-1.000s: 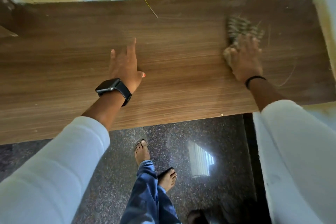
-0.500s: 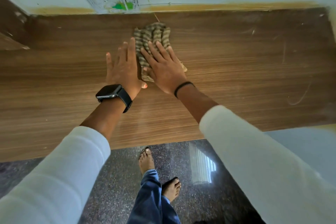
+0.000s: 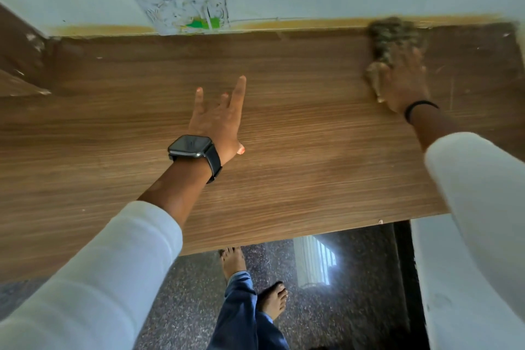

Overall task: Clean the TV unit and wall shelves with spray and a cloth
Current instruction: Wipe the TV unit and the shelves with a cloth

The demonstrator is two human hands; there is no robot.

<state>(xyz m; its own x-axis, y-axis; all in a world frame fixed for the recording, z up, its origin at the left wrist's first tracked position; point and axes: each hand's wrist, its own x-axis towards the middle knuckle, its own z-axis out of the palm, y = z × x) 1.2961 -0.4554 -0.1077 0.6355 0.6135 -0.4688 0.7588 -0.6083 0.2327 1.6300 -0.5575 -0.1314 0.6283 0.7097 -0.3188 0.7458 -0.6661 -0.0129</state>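
Right hand (image 3: 404, 82) presses a striped olive-and-cream cloth (image 3: 393, 37) flat at the 1 o'clock corner of the brown wood-grain shelf top (image 3: 298, 150).

The cloth looks soft, light and limp, likely to bunch, so it is best held under a flat palm with fingers spread. Left hand (image 3: 220, 122), black smartwatch (image 3: 191, 146) on its wrist, rests unclenched at centre, grasping nothing. A broken wall socket plate (image 3: 184, 10) sits at 11 o'clock; no spray bottle shows.

Home: wooden shelf (image 3: 284, 150), bare feet (image 3: 272, 298)
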